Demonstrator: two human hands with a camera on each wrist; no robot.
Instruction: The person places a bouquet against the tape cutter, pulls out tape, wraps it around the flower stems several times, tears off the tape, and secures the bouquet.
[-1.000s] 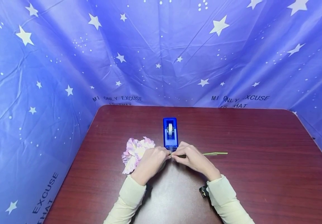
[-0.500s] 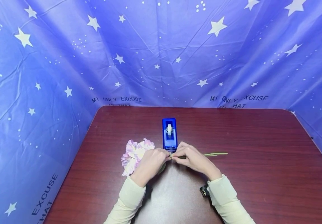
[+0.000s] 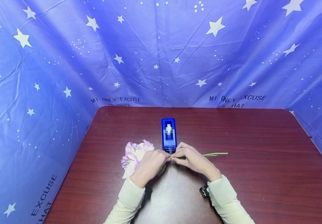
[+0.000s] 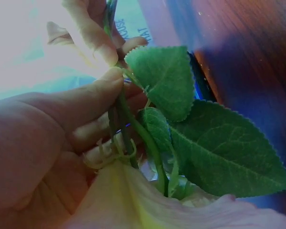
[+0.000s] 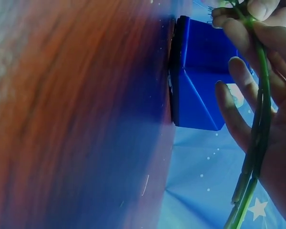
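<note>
Pale pink and white artificial flowers lie to the left, their green stems running rightward through both hands. My left hand pinches the stems between thumb and fingers, just below the blooms, with green leaves beside it. Close against it, my right hand pinches the same stems, whose ends stick out to the right. Just beyond the fingertips stands a blue tape dispenser with a roll of clear tape. Whether a strip of tape is on the stems is hidden by the fingers.
The dark red wooden table has rounded far corners. A blue curtain with white stars hangs behind it and along the left side.
The head view has shifted slightly. Both hands keep their pinch on the stems beside the tape dispenser, and the blooms have tipped a little toward the person.
</note>
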